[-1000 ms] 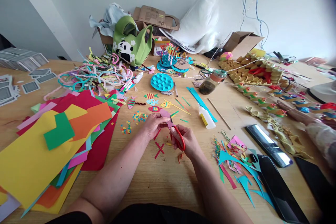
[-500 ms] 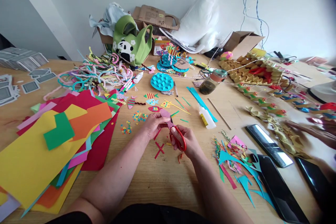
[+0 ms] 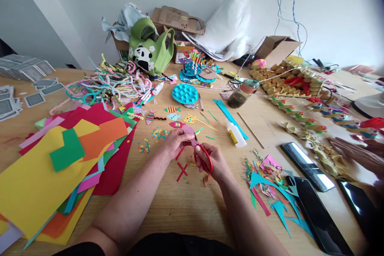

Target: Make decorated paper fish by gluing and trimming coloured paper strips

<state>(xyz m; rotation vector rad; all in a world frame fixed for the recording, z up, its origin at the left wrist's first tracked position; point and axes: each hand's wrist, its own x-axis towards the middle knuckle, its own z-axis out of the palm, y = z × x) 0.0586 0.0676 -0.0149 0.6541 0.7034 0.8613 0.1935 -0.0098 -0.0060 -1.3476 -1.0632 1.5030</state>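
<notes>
Between finger and thumb, my left hand pinches a small piece of pink paper. My right hand is closed round the red handles of a pair of scissors, whose blades lie at the pink paper's lower edge. Just beyond my hands rest several decorated paper fish, among them a red-and-yellow striped fish and a yellow spotted fish. Tiny paper dots are scattered left of them. Below my hands lie crossed red paper strips.
Coloured paper sheets are piled at the left, with pipe cleaners behind. A glue bottle, a glass jar and paper scraps are on the right, near phones. Another person's hand is at the right edge.
My hands, the pink paper and the scissors stay almost where they were, with only a slight shift at the blades. At the right, the other person's hands have moved.
</notes>
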